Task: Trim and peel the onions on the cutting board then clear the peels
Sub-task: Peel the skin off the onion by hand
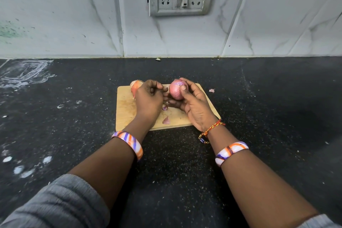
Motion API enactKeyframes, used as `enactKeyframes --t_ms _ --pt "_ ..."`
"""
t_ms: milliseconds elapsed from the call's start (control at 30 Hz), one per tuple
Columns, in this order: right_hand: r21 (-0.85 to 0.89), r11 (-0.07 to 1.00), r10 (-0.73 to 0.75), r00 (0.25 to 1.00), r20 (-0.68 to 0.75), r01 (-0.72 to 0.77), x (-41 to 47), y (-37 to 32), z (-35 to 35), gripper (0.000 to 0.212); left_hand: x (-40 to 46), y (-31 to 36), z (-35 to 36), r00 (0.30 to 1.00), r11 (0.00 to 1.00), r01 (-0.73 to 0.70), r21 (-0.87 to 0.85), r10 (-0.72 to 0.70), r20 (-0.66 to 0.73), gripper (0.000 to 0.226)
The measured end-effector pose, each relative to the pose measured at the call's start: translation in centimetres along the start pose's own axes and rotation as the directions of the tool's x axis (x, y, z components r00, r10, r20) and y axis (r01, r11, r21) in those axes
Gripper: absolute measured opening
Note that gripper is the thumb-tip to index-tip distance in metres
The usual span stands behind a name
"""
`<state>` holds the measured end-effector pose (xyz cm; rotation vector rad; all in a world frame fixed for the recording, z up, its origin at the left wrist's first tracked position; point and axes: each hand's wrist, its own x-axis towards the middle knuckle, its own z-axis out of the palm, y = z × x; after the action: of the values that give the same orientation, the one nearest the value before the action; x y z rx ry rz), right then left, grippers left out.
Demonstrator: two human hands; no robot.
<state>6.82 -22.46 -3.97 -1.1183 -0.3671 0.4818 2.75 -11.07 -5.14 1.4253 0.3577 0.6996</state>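
The right hand [194, 103] holds a pink, mostly peeled onion [178, 89] just above the far part of the wooden cutting board [125, 109], its fingers [187, 83] curled round the bulb and the thumb pressed against the near side. Gripped this way, the onion is lifted clear of the wood with its left flank exposed, which looks meant to give the other hand room to work on the skin.

The left hand [149, 100] sits just beside the onion, fingers bent inward and bunched together toward it. Whether they pinch a strip of skin or hold nothing cannot be told, since the fingertips are turned away and in shadow. The posture suggests peeling is the step in hand.

A second onion [136, 87], still in its orange-brown skin, rests at the far left corner of the board, partly hidden behind the left hand; it appears to be waiting its turn. Two pink peel scraps [166, 120] lie on the board between the wrists, and another peel fragment [211, 90] sits on the dark speckled table [277, 116] just off the board's right edge. No knife is visible.

Judging by this, the task is about midway: one onion is nearly bare, one untouched, and the peels are yet to be cleared. Scraps falling off the board will widen the cleanup.
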Motion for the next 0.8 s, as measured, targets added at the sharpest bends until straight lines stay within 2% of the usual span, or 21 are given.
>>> enactKeyframes --t_ms 133,233,333,400,467,533,600,733,800 --pt "0.029 1.000 -0.011 1.000 0.001 0.011 -0.10 -0.05 0.11 0.033 0.06 0.08 0.09 1.000 0.999 0.006 0.040 -0.006 0.004 0.036" --pt "0.177 0.984 -0.009 0.999 -0.051 0.018 -0.05 -0.20 -0.13 0.026 0.17 0.05 0.12 0.998 0.997 0.053 0.061 -0.052 -0.020 0.037" --pt "0.203 0.978 -0.027 0.998 -0.052 0.037 -0.09 -0.18 -0.47 0.036 -0.07 0.31 0.31 0.995 0.995 0.090 0.053 -0.092 0.038 0.032" --pt "0.143 0.989 -0.028 0.999 -0.028 0.032 -0.24 -0.23 -0.46 0.048 -0.33 0.46 0.32 0.992 0.993 0.043 0.109 -0.056 0.115 0.015" --pt "0.131 0.991 -0.002 1.000 -0.007 0.003 -0.44 -0.47 -0.33 0.049 -0.41 0.37 0.21 0.983 0.975 -0.029 0.220 -0.012 0.185 0.027" --pt "0.127 0.992 0.010 1.000 0.028 -0.013 -0.59 -0.68 -0.28 0.050 -0.46 0.34 0.09 0.975 0.954 -0.091 0.286 0.027 0.221 0.029" --pt "0.108 0.994 0.004 0.998 0.056 -0.010 -0.61 -0.75 -0.30 0.052 -0.54 0.39 0.04 0.975 0.961 -0.111 0.254 0.056 0.213 0.026" --pt "0.068 0.998 -0.022 0.996 0.091 0.016 -0.50 -0.65 -0.18 0.054 -0.64 0.65 -0.16 0.990 0.999 -0.037 0.010 0.036 0.138 0.025" --pt "0.054 0.998 -0.033 0.995 0.089 0.028 -0.34 -0.45 -0.25 0.054 -0.64 0.75 -0.22 0.993 0.999 -0.033 -0.019 0.035 0.112 0.027"
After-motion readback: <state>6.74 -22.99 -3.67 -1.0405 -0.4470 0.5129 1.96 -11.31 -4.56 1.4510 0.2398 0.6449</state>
